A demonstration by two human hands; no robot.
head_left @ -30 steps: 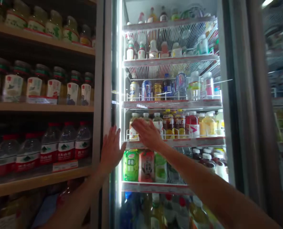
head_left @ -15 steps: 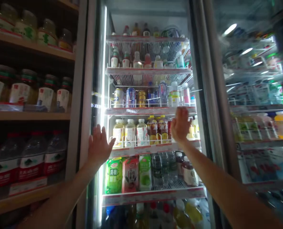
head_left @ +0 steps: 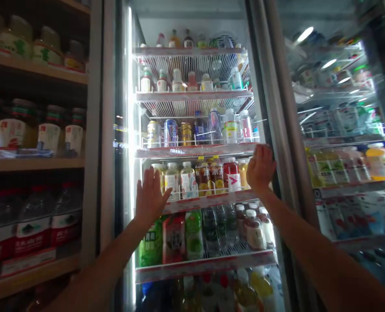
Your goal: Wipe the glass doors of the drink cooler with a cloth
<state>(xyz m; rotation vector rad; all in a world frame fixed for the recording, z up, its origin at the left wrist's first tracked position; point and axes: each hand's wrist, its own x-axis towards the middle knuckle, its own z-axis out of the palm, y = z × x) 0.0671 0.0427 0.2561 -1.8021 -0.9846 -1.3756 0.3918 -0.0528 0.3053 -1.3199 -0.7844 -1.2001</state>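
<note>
A lit drinks fridge (head_left: 192,96) with wire shelves of bottles and cans is in front of me. My left hand (head_left: 151,196) is raised flat with fingers spread and pointing up, in front of the pale bottles (head_left: 180,180) on the third shelf; it holds nothing. My right hand (head_left: 260,167) rests with fingers up against the dark vertical door frame (head_left: 260,86) at the fridge's right side, beside a red bottle (head_left: 232,174). Whether either palm presses on glass I cannot tell.
Wooden shelves (head_left: 33,164) on the left carry labelled jars (head_left: 49,135) and large water bottles (head_left: 33,219). A second glass-fronted fridge (head_left: 341,130) stands to the right. Green and pink bottles (head_left: 174,236) fill the lower shelf.
My right hand has moved from the left bottles across to the right door frame. My left hand has shifted from the fridge's left edge to in front of the shelves. My view turned right.
</note>
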